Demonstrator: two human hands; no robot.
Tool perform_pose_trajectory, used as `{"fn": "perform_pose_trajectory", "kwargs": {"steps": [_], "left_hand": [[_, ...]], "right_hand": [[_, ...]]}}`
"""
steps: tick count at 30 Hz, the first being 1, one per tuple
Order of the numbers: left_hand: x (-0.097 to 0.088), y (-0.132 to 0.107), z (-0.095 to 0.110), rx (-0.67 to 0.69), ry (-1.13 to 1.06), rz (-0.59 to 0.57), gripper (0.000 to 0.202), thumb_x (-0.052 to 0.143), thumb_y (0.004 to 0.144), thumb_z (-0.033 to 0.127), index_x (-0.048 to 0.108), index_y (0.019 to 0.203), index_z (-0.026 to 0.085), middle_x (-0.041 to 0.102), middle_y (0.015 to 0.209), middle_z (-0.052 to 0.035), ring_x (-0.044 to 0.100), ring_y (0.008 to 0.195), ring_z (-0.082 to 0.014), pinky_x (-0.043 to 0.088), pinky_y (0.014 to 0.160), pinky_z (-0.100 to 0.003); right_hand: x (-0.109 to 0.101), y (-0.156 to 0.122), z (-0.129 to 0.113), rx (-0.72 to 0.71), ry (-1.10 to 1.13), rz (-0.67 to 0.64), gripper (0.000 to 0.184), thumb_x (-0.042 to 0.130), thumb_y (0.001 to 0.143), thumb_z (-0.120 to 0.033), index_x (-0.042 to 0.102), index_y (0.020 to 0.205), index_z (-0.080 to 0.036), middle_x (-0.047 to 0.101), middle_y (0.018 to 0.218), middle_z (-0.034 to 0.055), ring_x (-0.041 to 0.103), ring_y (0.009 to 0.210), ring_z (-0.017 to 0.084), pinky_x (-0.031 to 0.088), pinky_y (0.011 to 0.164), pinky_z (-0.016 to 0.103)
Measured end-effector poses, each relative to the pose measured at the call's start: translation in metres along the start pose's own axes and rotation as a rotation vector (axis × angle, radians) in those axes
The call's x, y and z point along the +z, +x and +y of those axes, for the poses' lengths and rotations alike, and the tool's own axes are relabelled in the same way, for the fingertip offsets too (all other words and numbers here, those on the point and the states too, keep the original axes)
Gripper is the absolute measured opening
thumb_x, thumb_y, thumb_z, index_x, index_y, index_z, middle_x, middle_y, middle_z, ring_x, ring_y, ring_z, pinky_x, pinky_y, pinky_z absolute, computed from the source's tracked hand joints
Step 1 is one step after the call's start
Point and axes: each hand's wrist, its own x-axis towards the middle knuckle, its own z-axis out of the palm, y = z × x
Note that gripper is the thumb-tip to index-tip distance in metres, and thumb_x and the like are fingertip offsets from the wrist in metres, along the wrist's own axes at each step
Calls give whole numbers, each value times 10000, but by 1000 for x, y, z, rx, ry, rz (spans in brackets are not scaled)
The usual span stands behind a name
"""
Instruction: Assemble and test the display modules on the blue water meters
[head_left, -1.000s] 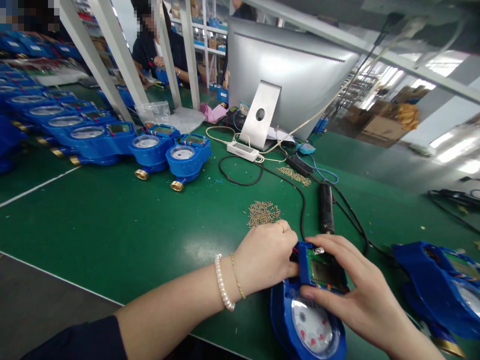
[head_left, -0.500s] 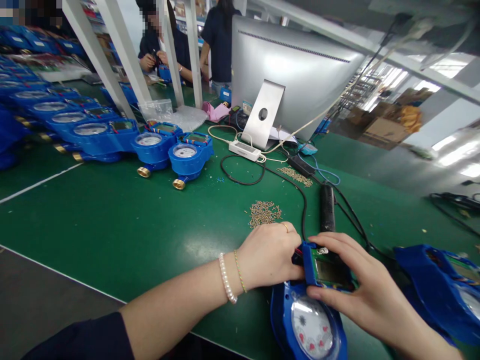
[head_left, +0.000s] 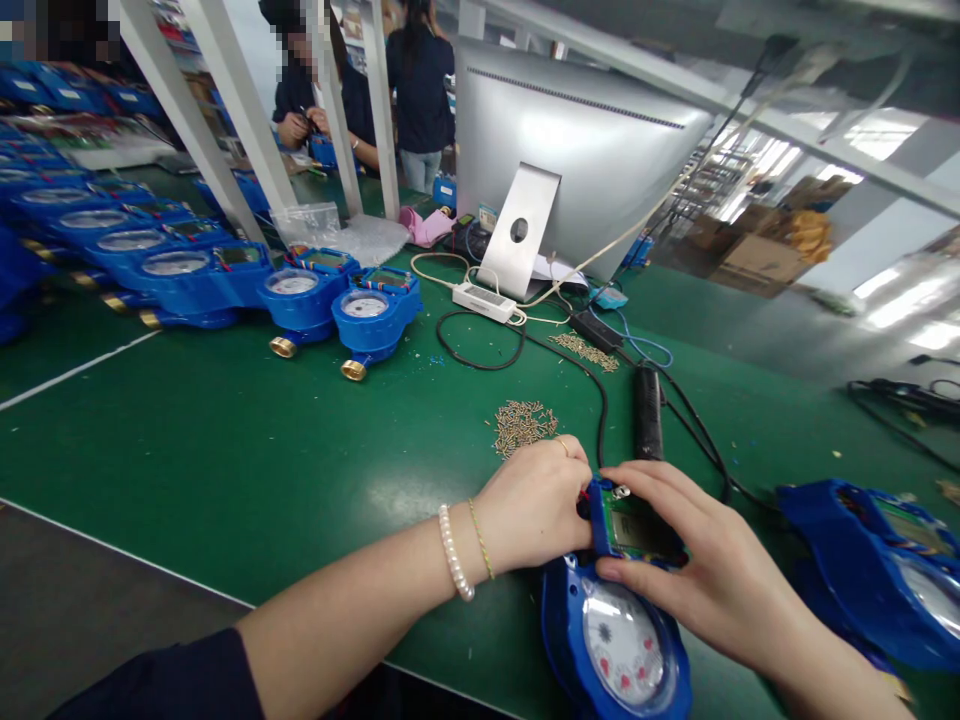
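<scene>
A blue water meter [head_left: 562,640] with a round white dial lies in front of me near the table's front edge. At its upper end, my right hand [head_left: 720,555] grips a blue-framed display module [head_left: 634,530] with a green circuit board, thumb on the near side and fingers on the far side. My left hand [head_left: 536,500] is closed against the module's left end, its fingertips out of sight. A bit of red wire shows beside them; whatever the left fingers pinch is hidden.
A heap of small screws [head_left: 523,425] lies just beyond my left hand, with more screws [head_left: 585,350] farther back. Beyond the module is a black cylindrical handle [head_left: 647,410]. Water meters stand left and right [head_left: 862,560]. Cables and a monitor [head_left: 570,130] are behind; co-workers sit and stand beyond.
The display module has shifted slightly left and its display now faces up more. My right hand has moved left with it, while my left hand stays at its end. The view has shifted slightly.
</scene>
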Motion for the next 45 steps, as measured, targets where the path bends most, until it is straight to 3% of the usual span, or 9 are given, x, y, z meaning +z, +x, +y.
{"fn": "perform_pose_trajectory", "kwargs": {"steps": [3, 10, 14, 20, 24, 29, 34, 45], "left_hand": [[1, 0, 2, -32, -13, -9, 83, 653, 703, 197, 627, 637, 155, 624, 825, -34, 593, 728, -171, 460, 654, -268], [0, 0, 4, -133, -22, -21, 186, 656, 707, 266, 559, 581, 170, 590, 779, -23, 558, 691, -179, 424, 616, -287], [-14, 0, -2, -103, -106, -125, 240, 734, 628, 263, 520, 567, 172, 589, 763, 8, 555, 675, -156, 417, 598, -258], [-34, -3, -12, -17, -282, -201, 128, 775, 680, 195, 654, 717, 172, 664, 1011, -6, 619, 888, -144, 459, 811, -238], [-35, -8, -15, -23, -369, -151, 47, 715, 778, 188, 718, 825, 184, 685, 1063, -28, 623, 966, -154, 451, 891, -266], [-24, -15, -15, -119, -495, -14, 65, 681, 794, 140, 729, 811, 180, 722, 957, -25, 654, 899, -152, 493, 850, -271], [-8, -23, -17, -228, -630, 94, 74, 659, 805, 169, 725, 835, 170, 726, 979, -35, 673, 899, -162, 531, 826, -274], [2, -25, -11, -260, -670, 157, 108, 612, 836, 206, 706, 878, 174, 725, 992, -29, 673, 894, -160, 534, 812, -269]], "right_hand": [[3, 0, -1, 31, 16, -23, 499, 651, 817, -455, 483, 1228, -228, 590, 1170, 93, 617, 1049, 243, 560, 843, 364], [2, 1, -2, 85, 48, -71, 489, 631, 831, -463, 461, 1238, -253, 564, 1200, 83, 612, 1053, 243, 556, 848, 397], [3, 1, -3, 97, 71, -77, 490, 643, 822, -456, 467, 1227, -246, 563, 1192, 82, 607, 1054, 241, 546, 861, 402], [3, 1, -3, 102, 63, -73, 481, 655, 816, -426, 489, 1223, -229, 569, 1194, 94, 610, 1053, 247, 542, 862, 397], [2, 2, -5, 121, 82, -83, 496, 672, 805, -417, 491, 1232, -242, 567, 1206, 88, 606, 1062, 246, 533, 884, 408], [2, 5, -8, 159, 154, -69, 463, 699, 776, -388, 538, 1181, -230, 601, 1163, 81, 617, 1035, 239, 526, 890, 399], [5, 7, -7, 258, 215, -98, 519, 715, 743, -414, 537, 1191, -223, 623, 1173, 79, 609, 1067, 254, 506, 913, 423], [2, 7, -3, 329, 329, -197, 552, 730, 731, -446, 534, 1204, -241, 640, 1166, 64, 631, 1037, 251, 518, 876, 402]]}}
